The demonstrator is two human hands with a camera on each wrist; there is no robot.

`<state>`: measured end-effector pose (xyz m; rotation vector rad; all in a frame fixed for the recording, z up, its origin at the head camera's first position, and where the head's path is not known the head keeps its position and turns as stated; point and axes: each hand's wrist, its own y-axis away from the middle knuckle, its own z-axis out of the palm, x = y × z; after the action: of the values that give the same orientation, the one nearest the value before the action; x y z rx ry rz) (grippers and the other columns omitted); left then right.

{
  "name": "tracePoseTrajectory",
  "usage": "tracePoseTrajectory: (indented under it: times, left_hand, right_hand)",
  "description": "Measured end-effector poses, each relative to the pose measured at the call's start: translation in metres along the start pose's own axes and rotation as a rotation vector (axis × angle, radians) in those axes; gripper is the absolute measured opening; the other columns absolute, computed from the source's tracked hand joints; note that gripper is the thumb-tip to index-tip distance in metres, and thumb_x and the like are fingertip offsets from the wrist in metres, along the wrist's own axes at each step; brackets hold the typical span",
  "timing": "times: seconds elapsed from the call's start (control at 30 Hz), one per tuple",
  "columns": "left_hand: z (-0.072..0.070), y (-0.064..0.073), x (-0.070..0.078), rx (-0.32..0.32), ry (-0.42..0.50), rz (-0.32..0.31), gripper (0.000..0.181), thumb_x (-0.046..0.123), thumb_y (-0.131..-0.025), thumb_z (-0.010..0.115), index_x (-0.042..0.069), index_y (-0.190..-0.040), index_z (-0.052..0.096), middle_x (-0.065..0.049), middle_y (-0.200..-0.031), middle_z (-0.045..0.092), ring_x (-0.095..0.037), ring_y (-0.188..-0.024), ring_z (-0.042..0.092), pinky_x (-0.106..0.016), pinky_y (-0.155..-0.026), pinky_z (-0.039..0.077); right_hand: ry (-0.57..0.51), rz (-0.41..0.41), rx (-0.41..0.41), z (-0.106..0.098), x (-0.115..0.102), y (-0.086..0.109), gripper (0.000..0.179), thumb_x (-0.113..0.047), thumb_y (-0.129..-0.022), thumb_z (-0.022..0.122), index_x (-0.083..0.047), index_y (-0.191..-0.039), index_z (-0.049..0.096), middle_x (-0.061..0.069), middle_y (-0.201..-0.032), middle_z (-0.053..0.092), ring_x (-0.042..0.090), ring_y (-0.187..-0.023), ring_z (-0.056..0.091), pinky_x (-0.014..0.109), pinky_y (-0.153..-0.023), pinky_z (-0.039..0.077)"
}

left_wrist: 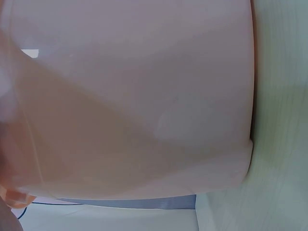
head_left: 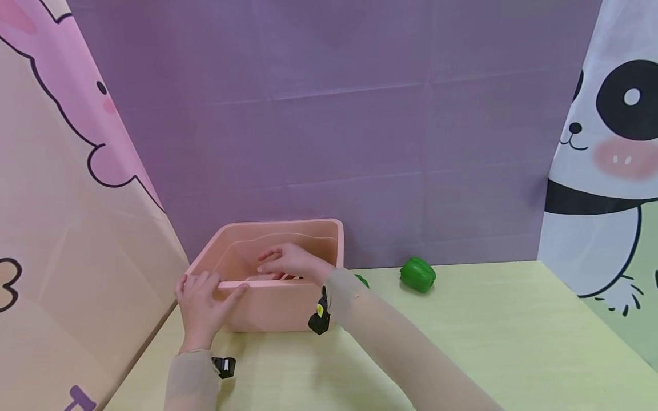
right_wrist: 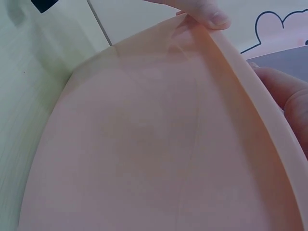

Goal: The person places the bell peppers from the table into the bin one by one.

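Note:
A pink plastic bin point(head_left: 277, 308) stands on the table near the back wall. At its front left corner my left hand point(head_left: 203, 299) grips the rim, fingers over the edge and thumb along the front; the right wrist view shows that thumb point(right_wrist: 216, 18) on the rim. My right hand point(head_left: 293, 261) reaches over the front wall into the bin, index finger and thumb apart with nothing seen between them. Its lower fingers are partly hidden by the front wall. Small dark and reddish bits show beneath the hand, too covered to name.
A green bell pepper point(head_left: 418, 274) lies on the table point(head_left: 488, 319) to the right of the bin. Another green piece point(head_left: 362, 280) peeks out behind my right forearm. A purple backdrop point(head_left: 360, 142) rises behind, with printed panels at left and right.

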<state>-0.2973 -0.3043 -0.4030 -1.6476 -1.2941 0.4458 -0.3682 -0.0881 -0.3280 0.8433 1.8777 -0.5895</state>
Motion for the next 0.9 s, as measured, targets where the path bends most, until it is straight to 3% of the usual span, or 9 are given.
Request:
tracePoseTrajectory:
  times: [0.63,0.77,0.9]
  left_hand:
    - [-0.0006,0.0007,-0.0003,0.016,-0.003,0.007,0.049,0.056,-0.077,0.070,0.010,-0.072,0.053,-0.007,-0.075,0.053,-0.034,-0.084,0.046,-0.061,-0.104,0.015]
    - [-0.0012,0.0002,-0.0001,0.009,-0.007,0.005,0.051,0.058,-0.077,0.070,0.010,-0.072,0.053,-0.007,-0.075,0.053,-0.034,-0.084,0.046,-0.061,-0.104,0.015]
    - [-0.0004,-0.0009,0.0003,0.009,-0.005,0.007,0.050,0.057,-0.077,0.070,0.010,-0.072,0.053,-0.007,-0.075,0.053,-0.033,-0.084,0.046,-0.061,-0.104,0.015]
  right_hand:
    - [-0.069,-0.042,0.062,-0.0010,-0.0001,-0.0015,0.039,-0.028,-0.084,0.075,-0.017,-0.121,0.065,-0.004,-0.101,0.069,0.031,-0.082,0.065,0.031,-0.062,0.050]
    - [-0.075,-0.042,0.067,-0.0012,0.0002,-0.0004,0.041,-0.028,-0.084,0.075,-0.018,-0.122,0.064,-0.004,-0.101,0.069,0.030,-0.082,0.066,0.037,-0.068,0.051]
    - [-0.072,-0.039,0.071,-0.0031,-0.0009,0.0011,0.040,-0.029,-0.084,0.075,-0.020,-0.122,0.065,-0.003,-0.101,0.069,0.029,-0.080,0.065,0.035,-0.065,0.051]
